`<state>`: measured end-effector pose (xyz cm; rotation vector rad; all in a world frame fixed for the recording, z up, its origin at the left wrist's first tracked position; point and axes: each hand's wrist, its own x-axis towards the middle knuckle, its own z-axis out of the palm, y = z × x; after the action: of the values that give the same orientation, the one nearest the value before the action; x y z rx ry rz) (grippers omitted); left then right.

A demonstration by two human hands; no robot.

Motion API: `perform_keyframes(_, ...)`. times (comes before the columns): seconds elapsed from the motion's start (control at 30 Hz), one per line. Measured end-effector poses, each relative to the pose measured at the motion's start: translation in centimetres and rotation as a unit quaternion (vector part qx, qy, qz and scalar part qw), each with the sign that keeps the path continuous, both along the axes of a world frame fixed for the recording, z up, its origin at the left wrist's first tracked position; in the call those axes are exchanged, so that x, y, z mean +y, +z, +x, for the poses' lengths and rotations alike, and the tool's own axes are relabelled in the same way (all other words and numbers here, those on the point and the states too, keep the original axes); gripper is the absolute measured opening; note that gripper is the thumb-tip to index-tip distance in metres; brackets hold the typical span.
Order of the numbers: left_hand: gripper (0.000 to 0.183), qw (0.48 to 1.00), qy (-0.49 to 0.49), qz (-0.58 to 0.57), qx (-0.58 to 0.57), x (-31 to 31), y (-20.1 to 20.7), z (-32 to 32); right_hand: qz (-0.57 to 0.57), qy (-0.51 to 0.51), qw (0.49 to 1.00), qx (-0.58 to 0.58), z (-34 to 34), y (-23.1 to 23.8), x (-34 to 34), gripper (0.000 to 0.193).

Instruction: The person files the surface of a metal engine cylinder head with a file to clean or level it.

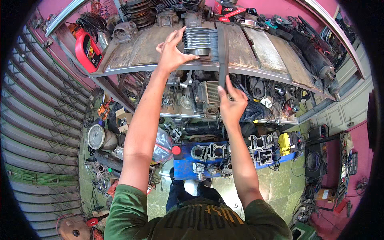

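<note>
A finned metal engine cylinder (197, 39) is held up over the wooden shelf top, fins lying sideways and its round sleeve facing down. My left hand (172, 54) grips it from the left side, thumb at the lower edge and fingers at the top. In my right hand (233, 103) is a brush (223, 52) with a long dark handle, held upright. Its grey bristles touch the right side of the cylinder's fins. The fingers of my right hand wrap round the lower end of the handle.
A red oil bottle (88, 52) stands at the shelf's left end. Old engine parts (166, 17) line the back, and an exhaust muffler (314, 56) lies at the right. Lower down, a blue bench (184, 166) bears several engine parts. A folding metal gate (40, 120) stands at the left.
</note>
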<state>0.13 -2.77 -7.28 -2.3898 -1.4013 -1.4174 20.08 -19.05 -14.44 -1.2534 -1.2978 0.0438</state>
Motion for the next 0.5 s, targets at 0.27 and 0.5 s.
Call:
perform_keyframes(0.27,0.116,1.000,-0.009,-0.004,-0.003,0.3,0.0,0.4,-0.011,0.052,0.997,0.059,2.0,1.0,3.8,0.046)
perform_keyframes(0.5,0.118,1.000,-0.012,-0.009,-0.003,0.4,-0.1,-0.2,-0.031,0.059,0.972,0.226,1.8,-0.5,2.6,0.043)
